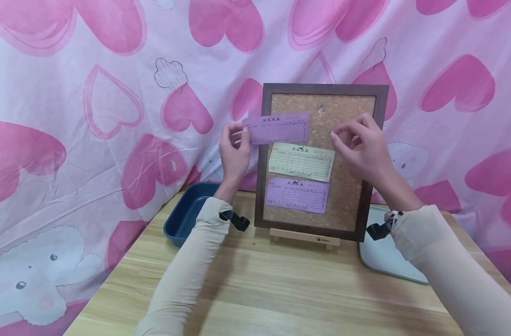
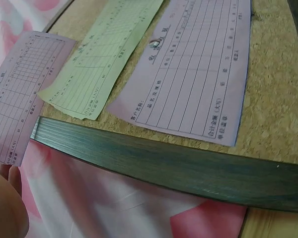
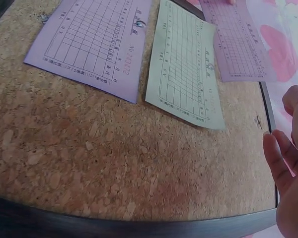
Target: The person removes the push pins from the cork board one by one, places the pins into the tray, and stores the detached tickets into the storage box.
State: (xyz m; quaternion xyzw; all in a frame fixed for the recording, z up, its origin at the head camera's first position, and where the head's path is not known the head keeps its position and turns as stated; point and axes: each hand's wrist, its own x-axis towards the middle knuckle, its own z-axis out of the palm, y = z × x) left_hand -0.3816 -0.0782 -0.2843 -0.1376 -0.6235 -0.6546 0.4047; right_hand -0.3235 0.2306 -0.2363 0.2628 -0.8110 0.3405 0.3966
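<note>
My left hand [image 1: 235,151] pinches the left end of a purple printed slip [image 1: 280,128], which overlaps the upper left of a framed corkboard [image 1: 343,200]. Below that slip, a pale green slip [image 1: 301,163] and another purple slip [image 1: 297,196] are pinned to the cork, one above the other. My right hand [image 1: 362,147] is bent at the board's right side, with thumb and finger pinching a tiny pale object [image 1: 332,134]. In the right wrist view that object cannot be made out near the fingers [image 3: 275,153].
Clear pins [image 1: 321,109] are on the upper cork. The board stands on a wooden easel [image 1: 305,236]. A dark blue tray [image 1: 175,228] is at the left and a pale tray [image 1: 389,261] at the right on the wooden table [image 1: 255,289]. Heart-patterned cloth [image 1: 112,186] hangs behind.
</note>
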